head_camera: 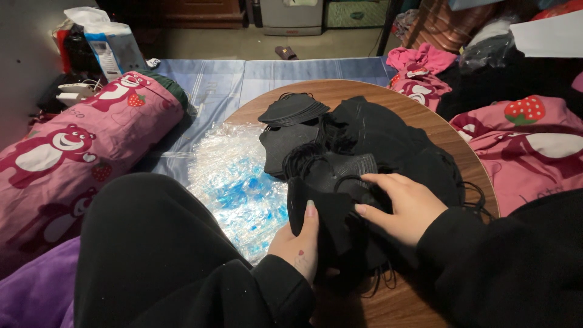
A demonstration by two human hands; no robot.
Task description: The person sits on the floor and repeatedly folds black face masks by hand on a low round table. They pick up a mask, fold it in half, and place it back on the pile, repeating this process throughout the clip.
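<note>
- Your left hand [299, 246] comes up from the lower middle of the view, thumb lying along the near face of a folded black face mask [322, 218]; the grip is pinched on that mask's left edge.
- Your right hand [405, 206] lies just right of it, fingers curled over the top of the same mask, fingertips [363, 209] pressing on the fabric. Whether this grip is truly clamped on the mask or only resting on it, you cannot tell.
- The mask sits at the near edge of a big loose heap of black masks [388, 146] with tangled ear loops, covering most of the round wooden desk [425, 112].
- A neat fanned stack of folded masks [293, 109] lies at the far left of the heap, near the desk's rim.
- Left of the heap, a spread of clear crinkled plastic wrappers [234, 176] with blue print lies partly on the desk and partly on the pale blue striped sheet [243, 76].
- Your black-clad knee [152, 243] fills the lower left.
- A rolled pink blanket [79, 149] with bear and strawberry print lies at the far left; more pink bedding [528, 152] of the same print lies at the right.
- A tissue pack [108, 42] stands behind the roll.
</note>
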